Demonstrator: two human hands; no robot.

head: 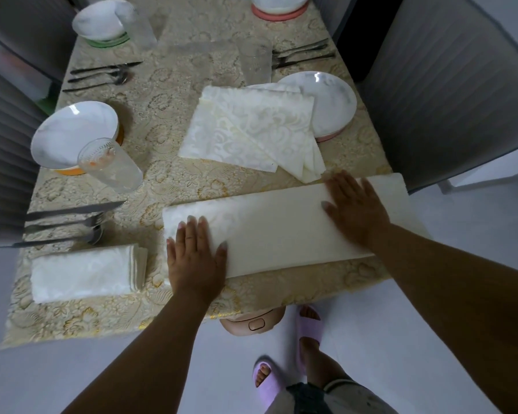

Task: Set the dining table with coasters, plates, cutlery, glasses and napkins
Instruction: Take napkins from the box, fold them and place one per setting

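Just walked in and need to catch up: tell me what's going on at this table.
A person is folding napkins while setting the table. Both hands lie flat on a long folded napkin at the near edge, the left hand on its left end, the right hand toward its right. One finished folded napkin lies to the left, and a stack of unfolded napkins waits mid-table. Plates on coasters, glasses and cutlery are already out.

napkin (pixel 281 225): matt cloth | plate (pixel 326 100): glossy, marbled | glass (pixel 111 165): clear, textured | knife (pixel 72 209): metal
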